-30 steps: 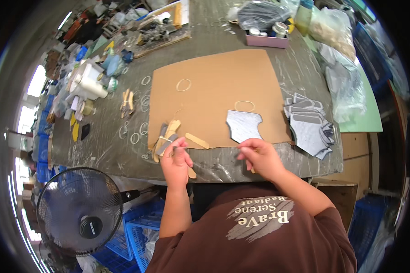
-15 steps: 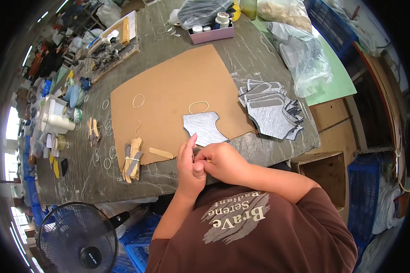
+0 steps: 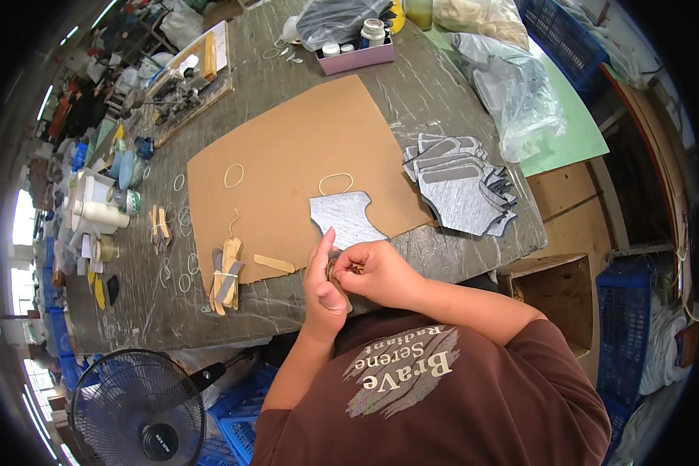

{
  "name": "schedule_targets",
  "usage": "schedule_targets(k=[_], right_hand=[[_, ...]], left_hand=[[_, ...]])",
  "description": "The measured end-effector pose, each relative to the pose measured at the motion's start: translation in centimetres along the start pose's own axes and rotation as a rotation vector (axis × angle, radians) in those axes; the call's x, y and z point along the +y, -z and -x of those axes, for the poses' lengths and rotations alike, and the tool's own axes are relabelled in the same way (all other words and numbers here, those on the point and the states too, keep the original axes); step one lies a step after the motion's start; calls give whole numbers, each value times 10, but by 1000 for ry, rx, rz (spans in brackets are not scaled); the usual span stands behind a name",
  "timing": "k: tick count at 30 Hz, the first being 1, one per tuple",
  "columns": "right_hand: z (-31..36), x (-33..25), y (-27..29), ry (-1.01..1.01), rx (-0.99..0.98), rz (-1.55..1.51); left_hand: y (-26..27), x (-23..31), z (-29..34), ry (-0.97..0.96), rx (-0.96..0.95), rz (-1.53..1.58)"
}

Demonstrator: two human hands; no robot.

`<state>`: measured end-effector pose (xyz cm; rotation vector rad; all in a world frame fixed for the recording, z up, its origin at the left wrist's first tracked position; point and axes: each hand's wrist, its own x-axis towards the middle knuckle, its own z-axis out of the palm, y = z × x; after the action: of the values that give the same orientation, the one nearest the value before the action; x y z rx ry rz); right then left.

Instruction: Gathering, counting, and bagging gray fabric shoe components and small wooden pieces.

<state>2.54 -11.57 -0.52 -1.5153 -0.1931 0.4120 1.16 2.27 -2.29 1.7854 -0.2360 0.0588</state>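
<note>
At the near table edge my hands meet in front of my chest. My left hand (image 3: 321, 291) has its fingers pointing up, its palm curved round something small and greyish brown, mostly hidden. Closed in a pinch against that palm, my right hand (image 3: 380, 272) grips something too small to make out. Just beyond the fingers lies a grey cut piece (image 3: 346, 217) with a curved notch, on a sheet of brown cardboard (image 3: 279, 147). A rubber band (image 3: 335, 184) touches its far edge. To the right, a pile of similar grey pieces (image 3: 462, 198) overlaps the cardboard's edge.
Left of my hands are a banded bundle of strips (image 3: 225, 279), a single tan strip (image 3: 274, 263) and a smaller bundle (image 3: 161, 225). Loose rubber bands dot the table (image 3: 132, 287). A pink box (image 3: 357, 57) holds jars at the back. A fan (image 3: 140, 412) stands at lower left.
My right hand's fingers have shifted and loosened slightly against the left palm, showing more of the small thing between them. My left thumb has moved a little outward. The view has shifted slightly.
</note>
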Motion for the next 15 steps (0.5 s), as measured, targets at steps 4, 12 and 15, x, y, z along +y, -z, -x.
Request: schedule_targets(k=[4,12,15], right_hand=[[0,0,-2,16,-17,-45],[0,-2,0,-50,-40,-24],[1,-1,1,35,14,93]], left_hand=[[-1,0,5,145,-31,298],[2,-4,0,-43,-17,-151],[0,3,-5,-231,-9,-371]])
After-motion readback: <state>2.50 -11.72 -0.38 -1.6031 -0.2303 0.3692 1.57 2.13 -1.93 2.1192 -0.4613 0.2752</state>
